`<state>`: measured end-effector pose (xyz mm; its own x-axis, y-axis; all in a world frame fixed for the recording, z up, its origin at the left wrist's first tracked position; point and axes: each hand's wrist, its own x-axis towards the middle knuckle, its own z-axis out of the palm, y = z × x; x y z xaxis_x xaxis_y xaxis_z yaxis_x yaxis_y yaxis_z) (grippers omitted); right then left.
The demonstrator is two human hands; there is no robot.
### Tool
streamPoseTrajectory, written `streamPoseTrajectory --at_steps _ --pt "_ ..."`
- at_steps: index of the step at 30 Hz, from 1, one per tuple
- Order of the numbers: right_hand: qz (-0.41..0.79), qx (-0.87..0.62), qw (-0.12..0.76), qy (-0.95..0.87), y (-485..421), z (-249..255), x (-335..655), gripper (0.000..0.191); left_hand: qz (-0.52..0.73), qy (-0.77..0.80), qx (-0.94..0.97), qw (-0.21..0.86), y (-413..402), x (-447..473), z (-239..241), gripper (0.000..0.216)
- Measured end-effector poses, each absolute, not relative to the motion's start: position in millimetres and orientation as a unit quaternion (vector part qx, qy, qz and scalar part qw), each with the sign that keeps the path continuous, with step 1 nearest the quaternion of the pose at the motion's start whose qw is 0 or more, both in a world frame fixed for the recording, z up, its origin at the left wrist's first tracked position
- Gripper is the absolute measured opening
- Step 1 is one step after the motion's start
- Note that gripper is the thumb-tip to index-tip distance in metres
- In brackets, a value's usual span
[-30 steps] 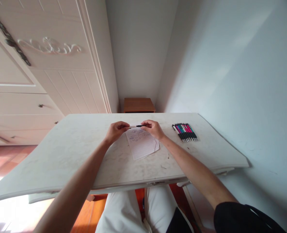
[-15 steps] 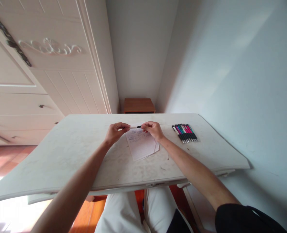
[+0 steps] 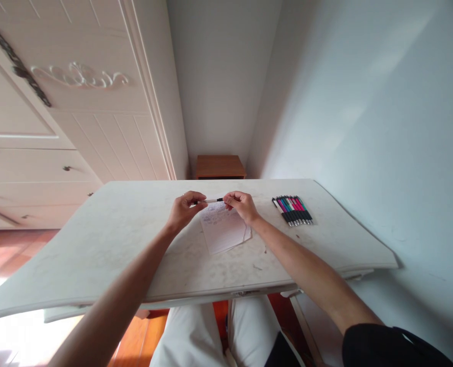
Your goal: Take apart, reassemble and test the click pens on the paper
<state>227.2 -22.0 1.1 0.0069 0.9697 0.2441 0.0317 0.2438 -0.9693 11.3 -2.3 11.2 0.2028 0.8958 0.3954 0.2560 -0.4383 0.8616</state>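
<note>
Between my two hands a white pen with black parts [image 3: 213,201] is held level, above the top edge of a sheet of paper [image 3: 226,232]. My left hand [image 3: 188,208] pinches the pen's left end between thumb and fingers. At the other end, the fingertips of my right hand [image 3: 241,205] are closed on the black part. Handwriting covers the upper part of the paper, which lies on the white table [image 3: 127,244]. To the right of my right hand lies a row of several pens [image 3: 292,210] in different colours with black grips.
A pale wardrobe [image 3: 96,130] with drawers stands at the left, beyond the table. Behind the table is a small brown wooden cabinet [image 3: 221,165]. The wall [image 3: 364,153] runs close along the table's right side. Small dark marks dot the tabletop near its front edge.
Less of the pen's black part shows beside my right fingers, and more black shows at my left hand. Both hands stay in nearly the same place.
</note>
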Motion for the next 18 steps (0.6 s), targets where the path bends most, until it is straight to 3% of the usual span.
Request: streamPoseTrajectory --at_steps 10,18 --pt "0.429 -0.449 0.567 -0.54 -24.9 5.4 221.5 0.035 0.439 0.392 0.681 0.435 -3.0 13.6 10.3 0.058" --pt "0.424 -0.453 0.543 -0.566 -24.7 3.2 222.5 0.035 0.401 0.403 0.692 0.446 -3.0 13.7 6.9 0.042"
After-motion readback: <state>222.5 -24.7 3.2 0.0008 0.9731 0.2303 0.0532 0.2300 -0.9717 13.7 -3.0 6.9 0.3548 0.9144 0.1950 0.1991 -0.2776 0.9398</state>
